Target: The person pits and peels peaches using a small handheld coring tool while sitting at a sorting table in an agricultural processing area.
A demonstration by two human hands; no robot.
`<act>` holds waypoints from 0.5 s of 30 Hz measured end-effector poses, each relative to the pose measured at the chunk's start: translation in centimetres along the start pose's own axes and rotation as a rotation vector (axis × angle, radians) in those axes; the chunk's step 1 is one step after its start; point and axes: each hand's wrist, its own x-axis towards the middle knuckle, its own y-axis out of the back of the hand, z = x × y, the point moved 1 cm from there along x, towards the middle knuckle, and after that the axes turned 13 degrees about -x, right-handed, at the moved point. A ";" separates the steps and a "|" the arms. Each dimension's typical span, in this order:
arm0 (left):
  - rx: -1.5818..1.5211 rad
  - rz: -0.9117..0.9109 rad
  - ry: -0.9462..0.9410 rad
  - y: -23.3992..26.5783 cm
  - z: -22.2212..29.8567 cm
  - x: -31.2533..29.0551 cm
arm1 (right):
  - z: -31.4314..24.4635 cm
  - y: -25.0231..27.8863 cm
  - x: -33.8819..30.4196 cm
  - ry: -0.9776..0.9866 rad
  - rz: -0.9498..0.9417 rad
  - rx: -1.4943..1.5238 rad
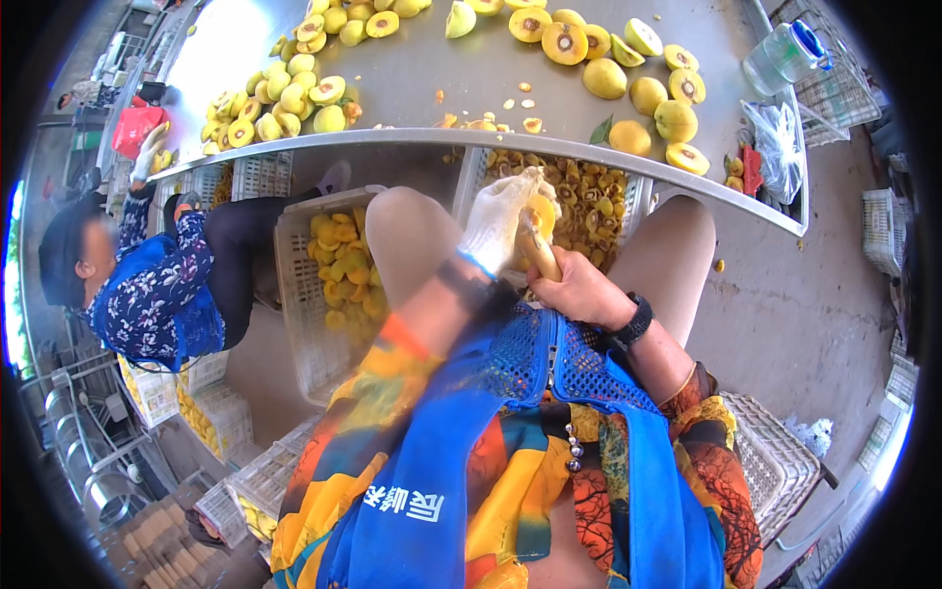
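My left hand (494, 218), in a whitish glove, is closed around a yellow peach half (541, 208). My bare right hand (581, 288) grips the light wooden handle of a tool (537, 251). The tool's upper end is against the fruit, and its working tip cannot be made out. Both hands meet over my lap, above a crate (638, 201) of brownish peach pits and scraps under the table edge. Left of my knees, a pale plastic crate (297, 285) holds yellow peach pieces (343, 260).
A metal table (412, 74) with a raised rim carries several halved peaches (564, 44), a clear jug (782, 59) with a blue lid and a plastic bag (775, 147). At the left sits a co-worker (162, 270), a gloved hand at the table. Stacked crates (770, 456) stand behind me.
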 end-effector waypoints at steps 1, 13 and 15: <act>-0.102 -0.001 0.137 0.3 0.0 0.2 | 0.1 0.0 0.1 0.019 -0.038 0.049; 0.830 0.538 -0.135 9.4 11.6 -2.4 | 2.2 1.1 1.4 0.108 -0.055 -0.433; 1.894 0.509 -0.526 7.7 15.0 -2.5 | 2.0 1.2 1.2 0.115 0.113 -0.763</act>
